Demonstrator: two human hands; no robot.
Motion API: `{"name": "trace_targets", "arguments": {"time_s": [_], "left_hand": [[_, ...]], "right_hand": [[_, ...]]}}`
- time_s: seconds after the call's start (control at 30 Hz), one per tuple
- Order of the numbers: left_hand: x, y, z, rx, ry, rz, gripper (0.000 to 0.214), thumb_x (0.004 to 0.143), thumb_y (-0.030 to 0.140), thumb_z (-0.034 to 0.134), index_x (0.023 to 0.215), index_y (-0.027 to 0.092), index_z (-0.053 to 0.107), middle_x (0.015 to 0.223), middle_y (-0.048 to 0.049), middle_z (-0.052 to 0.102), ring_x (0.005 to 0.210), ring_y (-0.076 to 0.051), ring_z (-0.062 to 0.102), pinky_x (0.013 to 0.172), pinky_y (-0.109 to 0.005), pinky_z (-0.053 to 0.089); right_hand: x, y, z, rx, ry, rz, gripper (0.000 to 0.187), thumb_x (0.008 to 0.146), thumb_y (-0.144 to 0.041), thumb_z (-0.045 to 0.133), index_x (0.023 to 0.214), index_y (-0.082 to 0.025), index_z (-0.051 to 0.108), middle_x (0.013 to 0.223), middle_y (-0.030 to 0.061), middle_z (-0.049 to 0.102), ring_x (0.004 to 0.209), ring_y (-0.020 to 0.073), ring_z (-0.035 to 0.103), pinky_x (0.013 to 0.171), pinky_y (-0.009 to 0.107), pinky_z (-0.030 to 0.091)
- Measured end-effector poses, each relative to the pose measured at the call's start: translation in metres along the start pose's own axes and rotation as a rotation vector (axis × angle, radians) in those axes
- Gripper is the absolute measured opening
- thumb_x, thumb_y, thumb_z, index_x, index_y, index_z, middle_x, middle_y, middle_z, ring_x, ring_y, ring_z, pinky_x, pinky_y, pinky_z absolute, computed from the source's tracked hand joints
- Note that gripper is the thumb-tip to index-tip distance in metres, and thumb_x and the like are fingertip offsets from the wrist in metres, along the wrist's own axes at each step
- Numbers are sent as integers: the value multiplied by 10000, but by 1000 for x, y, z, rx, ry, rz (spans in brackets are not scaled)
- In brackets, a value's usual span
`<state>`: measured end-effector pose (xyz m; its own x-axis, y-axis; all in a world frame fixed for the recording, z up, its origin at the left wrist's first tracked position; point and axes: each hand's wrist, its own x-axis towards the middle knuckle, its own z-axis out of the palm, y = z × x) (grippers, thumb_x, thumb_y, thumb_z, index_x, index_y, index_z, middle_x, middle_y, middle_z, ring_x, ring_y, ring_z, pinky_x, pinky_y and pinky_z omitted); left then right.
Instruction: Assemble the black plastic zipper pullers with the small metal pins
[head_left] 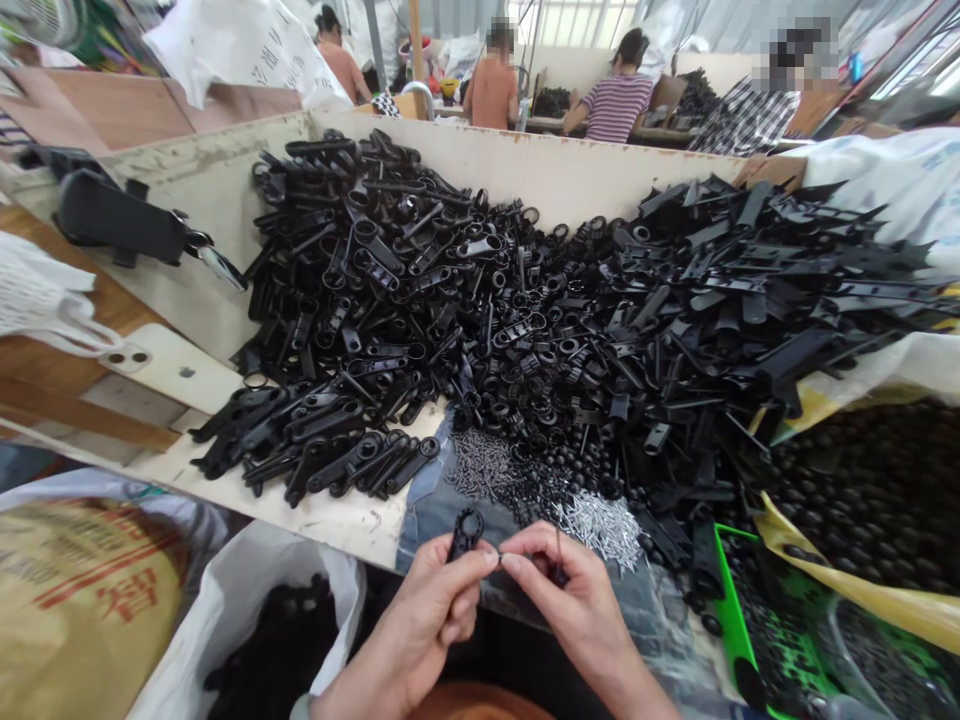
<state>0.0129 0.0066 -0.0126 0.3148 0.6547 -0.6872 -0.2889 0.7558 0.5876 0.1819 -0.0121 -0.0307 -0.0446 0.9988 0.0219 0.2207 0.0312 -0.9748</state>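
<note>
Back of the room: four people [615, 105] are far behind the silver pins [600, 527], past a pale board wall [592, 180].
Work table: blue cloth [427, 515] lies near and under the silver pins, and small gray bits [480, 465] sit to their left.
Big heap: lots of black plastic parts [442, 270] are piled up high behind the silver pins.
Side-by-side bunch: black handles [330, 440] lie close together, well to the left of the silver pins.
Phone: white phone [161, 370], far left of the silver pins.
Green box: bright green box [731, 590], to the right of the silver pins.
Left hand: left hand [439, 605] grips a black ring-ended part [466, 530], to the left of the silver pins.
Right hand: right hand [574, 590], just in front of the silver pins, pinches a tiny dark bit [500, 561] against the left fingertips; too small to tell what.
</note>
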Motion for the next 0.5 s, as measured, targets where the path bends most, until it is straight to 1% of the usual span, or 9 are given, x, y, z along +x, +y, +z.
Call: {"name": "trace_targets", "arguments": {"time_s": [0.13, 0.23, 0.3, 0.37, 0.43, 0.5], "left_hand": [[-1, -4, 4, -132, -7, -74, 420, 601, 405, 900, 766, 190, 580, 380, 147, 405, 315, -1, 213, 402, -200, 120], [-1, -5, 8, -198, 12, -117, 451, 556, 381, 929, 777, 185, 589, 370, 145, 418, 308, 0, 226, 402, -194, 124], [-2, -7, 11, -229, 24, -126, 453, 550, 370, 936, 764, 186, 581, 367, 144, 423, 308, 0, 230, 402, -192, 125], [-3, -8, 13, -250, 30, -128, 442, 573, 355, 930, 728, 194, 548, 371, 139, 431, 311, -1, 240, 405, -192, 130], [-5, -10, 15, -254, 18, -118, 429, 631, 342, 906, 703, 202, 507, 391, 133, 444, 321, -1, 252, 415, -193, 145], [-7, -10, 14, -234, -14, -112, 374, 698, 340, 865, 736, 197, 522, 419, 126, 460, 338, -5, 267, 429, -195, 167]], "right_hand": [[-6, 4, 0, 24, 37, -73, 135, 941, -321, 700, 966, -250, 812, 850, 35, 734, 646, 149, 602, 556, 240, 445], [-11, 5, 0, 13, 70, -101, 102, 932, -292, 716, 959, -259, 808, 827, 25, 727, 634, 146, 600, 546, 236, 446], [-13, 5, -1, -3, 80, -116, 96, 931, -278, 716, 964, -259, 805, 825, 24, 725, 616, 142, 585, 536, 237, 443], [-14, 3, -1, -27, 88, -130, 103, 935, -268, 708, 975, -256, 802, 827, 23, 724, 593, 137, 565, 526, 237, 440], [-15, 3, 0, -52, 100, -137, 110, 941, -265, 696, 976, -251, 799, 825, 24, 720, 575, 134, 552, 517, 238, 438], [-15, 3, -1, -72, 110, -125, 114, 944, -276, 688, 965, -246, 797, 808, 21, 709, 562, 133, 544, 509, 238, 434]]}}
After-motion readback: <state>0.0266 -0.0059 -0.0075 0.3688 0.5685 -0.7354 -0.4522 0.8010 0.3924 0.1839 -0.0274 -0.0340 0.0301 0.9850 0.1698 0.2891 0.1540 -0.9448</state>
